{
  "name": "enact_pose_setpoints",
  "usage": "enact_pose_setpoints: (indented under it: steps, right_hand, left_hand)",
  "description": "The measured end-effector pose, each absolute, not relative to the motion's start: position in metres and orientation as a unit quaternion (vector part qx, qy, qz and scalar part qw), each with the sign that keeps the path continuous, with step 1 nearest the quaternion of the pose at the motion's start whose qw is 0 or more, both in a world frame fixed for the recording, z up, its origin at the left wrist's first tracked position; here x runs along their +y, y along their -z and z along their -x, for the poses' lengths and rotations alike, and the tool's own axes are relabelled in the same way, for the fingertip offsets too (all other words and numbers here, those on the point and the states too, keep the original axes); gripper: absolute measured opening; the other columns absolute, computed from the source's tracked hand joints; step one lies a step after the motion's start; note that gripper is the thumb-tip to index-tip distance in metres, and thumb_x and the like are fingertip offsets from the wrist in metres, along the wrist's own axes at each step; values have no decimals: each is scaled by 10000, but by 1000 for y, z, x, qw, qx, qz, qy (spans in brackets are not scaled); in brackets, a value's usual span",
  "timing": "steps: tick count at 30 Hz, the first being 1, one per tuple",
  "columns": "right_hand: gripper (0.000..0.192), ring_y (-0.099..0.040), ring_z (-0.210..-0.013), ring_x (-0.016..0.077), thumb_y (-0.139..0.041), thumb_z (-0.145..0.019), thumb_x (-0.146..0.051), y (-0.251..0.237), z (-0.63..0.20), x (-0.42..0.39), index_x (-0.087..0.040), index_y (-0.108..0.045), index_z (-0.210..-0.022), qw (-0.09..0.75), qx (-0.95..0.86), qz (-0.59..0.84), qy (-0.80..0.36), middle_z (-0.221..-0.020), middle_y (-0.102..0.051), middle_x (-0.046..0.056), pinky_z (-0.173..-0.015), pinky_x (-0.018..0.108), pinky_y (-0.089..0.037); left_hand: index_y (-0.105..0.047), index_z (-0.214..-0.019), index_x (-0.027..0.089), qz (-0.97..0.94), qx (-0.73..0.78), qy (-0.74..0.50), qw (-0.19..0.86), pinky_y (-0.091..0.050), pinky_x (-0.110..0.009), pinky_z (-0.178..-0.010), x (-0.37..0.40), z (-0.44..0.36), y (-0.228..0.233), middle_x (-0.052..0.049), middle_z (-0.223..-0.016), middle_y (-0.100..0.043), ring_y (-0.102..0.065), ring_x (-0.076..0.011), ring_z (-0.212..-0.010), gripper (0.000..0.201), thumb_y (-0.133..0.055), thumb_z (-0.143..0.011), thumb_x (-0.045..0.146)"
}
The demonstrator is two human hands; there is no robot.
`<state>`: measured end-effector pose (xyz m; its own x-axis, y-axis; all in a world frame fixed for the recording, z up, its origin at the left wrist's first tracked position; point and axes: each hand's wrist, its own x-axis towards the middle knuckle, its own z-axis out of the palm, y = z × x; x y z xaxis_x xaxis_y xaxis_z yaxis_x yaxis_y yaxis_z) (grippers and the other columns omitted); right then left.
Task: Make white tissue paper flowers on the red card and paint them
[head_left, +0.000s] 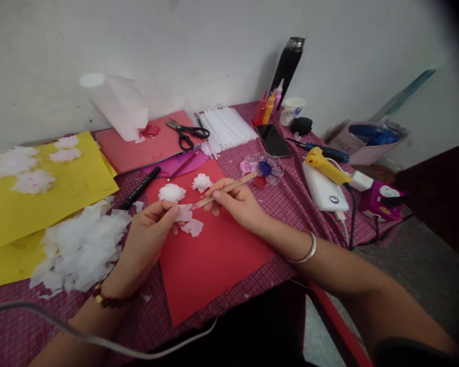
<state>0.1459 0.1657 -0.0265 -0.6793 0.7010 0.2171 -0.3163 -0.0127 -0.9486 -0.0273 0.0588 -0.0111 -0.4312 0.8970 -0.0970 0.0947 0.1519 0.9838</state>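
Note:
Between the thumb and fingers of my left hand [153, 224] is a small piece of white tissue paper [184, 213]. My right hand [239, 201] grips a flat wooden craft stick [229, 189], its lower end touching or very close to that piece. Below my left fingertips, a loose scrap of tissue [193, 227] lies on a red paper sheet [218, 255]. Two crumpled white tissue puffs, one on the left [172, 192] and one on the right [202, 182], sit on the upper part of the red sheet.
A heap of torn tissue [82, 247] lies left, beside yellow paper [76, 188] bearing more puffs. Behind are scissors [185, 133], a tissue roll [117, 104], a marker [141, 187] and white strips [227, 130]. A flower-shaped palette [265, 169], phone [273, 140] and power bank [323, 188] stand right.

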Motion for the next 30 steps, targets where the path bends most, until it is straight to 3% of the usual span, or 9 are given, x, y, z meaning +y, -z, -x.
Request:
enact_pose_setpoints:
  steps: [8, 15, 19, 24, 30]
  right_hand:
    - [257, -583, -596, 82, -576, -906, -439, 28, -143, 163, -182, -588, -900, 350, -634, 152, -673, -775, -669, 10, -559, 218, -481]
    - [286, -595, -603, 91, -585, -904, -458, 28, -142, 164, -172, -593, -911, 359, -632, 150, -670, -761, -665, 15, -571, 226, -501]
    - [293, -601, -582, 92, -603, -893, -470, 26, -142, 162, -179, -589, -922, 373, -609, 145, -685, -719, -668, 4, -546, 214, -501]
    - [276, -599, -577, 86, -616, -892, -447, 25, -143, 160, -179, -599, -956, 370, -604, 149, -690, -743, -681, 7, -554, 213, -507]
    - [266, -595, -575, 84, -614, -892, -444, 24, -143, 158, -180, -618, -923, 370, -613, 150, -682, -765, -689, 14, -560, 221, -509]
  left_hand:
    - [-685, -699, 157, -287, 615, -584, 445, -489, -196, -514, 62, 19, 9, -1, -631, -705, -610, -102, -518, 163, -774, -658, 287]
    - [-688, -700, 134, -210, 544, -649, 489, -549, -208, -557, 62, 19, 7, -24, -649, -705, -658, -124, -580, 152, -723, -744, 276]
    - [-688, -816, 135, -136, 502, -668, 532, -554, -191, -546, 63, 22, 7, -13, -683, -711, -672, -118, -594, 55, -657, -788, 171]
    - [-643, -854, 179, -108, 476, -648, 585, -525, -156, -501, 60, 22, 9, 24, -709, -717, -673, -101, -570, 190, -702, -727, 51]
    - [-661, -791, 175, -91, 465, -660, 582, -530, -156, -519, 58, 19, 11, 16, -707, -728, -674, -101, -586, 243, -822, -629, 91]
